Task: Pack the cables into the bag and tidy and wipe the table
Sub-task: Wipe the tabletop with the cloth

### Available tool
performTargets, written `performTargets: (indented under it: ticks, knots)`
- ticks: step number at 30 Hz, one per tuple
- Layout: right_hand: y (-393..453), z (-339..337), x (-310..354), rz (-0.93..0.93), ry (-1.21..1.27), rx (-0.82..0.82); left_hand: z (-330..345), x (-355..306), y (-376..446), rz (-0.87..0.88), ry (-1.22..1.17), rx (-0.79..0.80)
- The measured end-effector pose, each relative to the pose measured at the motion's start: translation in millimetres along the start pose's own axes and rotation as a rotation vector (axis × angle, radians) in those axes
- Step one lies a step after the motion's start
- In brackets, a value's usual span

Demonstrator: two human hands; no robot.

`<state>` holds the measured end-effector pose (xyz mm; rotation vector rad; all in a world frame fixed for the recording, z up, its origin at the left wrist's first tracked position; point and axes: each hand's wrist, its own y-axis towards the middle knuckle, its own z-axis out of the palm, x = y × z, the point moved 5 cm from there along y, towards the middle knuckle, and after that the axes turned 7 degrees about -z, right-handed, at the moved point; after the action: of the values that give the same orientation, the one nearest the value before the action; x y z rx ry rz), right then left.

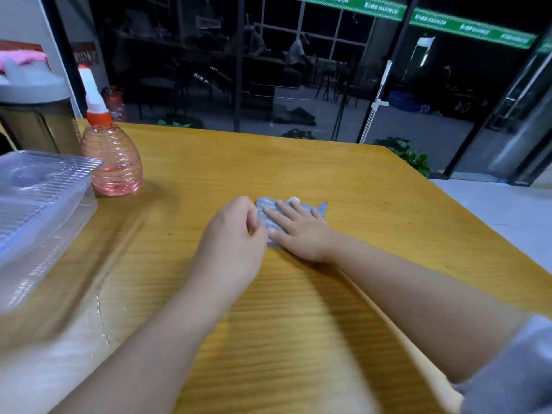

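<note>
Risk number one from where I'm sitting is the grey cloth (270,215) bunching up or sliding instead of wiping. My right hand (301,233) lies flat on it with straight fingers pressing down, nothing gripped. My left hand (236,225) is curled at the cloth's left edge, and it looks like it's pinching a bit of the fabric, though honestly I can't tell for sure since the fingertips are tucked under. If both pull different ways, I reckon the cloth just crumples and smears.

The cloth sits mid-table (373,186), well apart from everything else. No cables or bag anywhere in view, so my guess is that part's done or it's off-camera.

Other worry: the stuff on the left. The pink spray bottle (112,162) with the orange-and-white nozzle stands upright near the far left, and a clear plastic box (44,204) with its lid on is just beside it, closer to me. A big dark container with a grey lid (34,115) stands behind those. A wide sweep left could knock the bottle over, I'd think, and it has liquid in it. Those three also block wiping that corner unless they get lifted.

There's a wet-looking streak with droplets on the wood (100,309) near the box, so that patch probably needs a pass too.
</note>
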<state>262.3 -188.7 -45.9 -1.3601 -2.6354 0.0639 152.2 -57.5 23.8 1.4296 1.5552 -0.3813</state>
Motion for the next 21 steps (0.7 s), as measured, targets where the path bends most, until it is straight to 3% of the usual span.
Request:
performTargets:
  ticks: [4,7,12,21]
  knots:
    - [-63,-2,-11,-0.198,0.076,0.025,-20,-18,6,0.029,-0.158,0.215]
    - [-87,-8,-47,-0.165,0.136,0.011,-32,-8,-1,0.157,-0.136,0.370]
    - [-83,-14,-107,0.045,0.138,-0.035,-40,40,-1,0.290,0.333,0.330]
    - [-25,-22,-155,0.380,0.073,-0.038,-49,49,12,0.329,0.309,0.290]
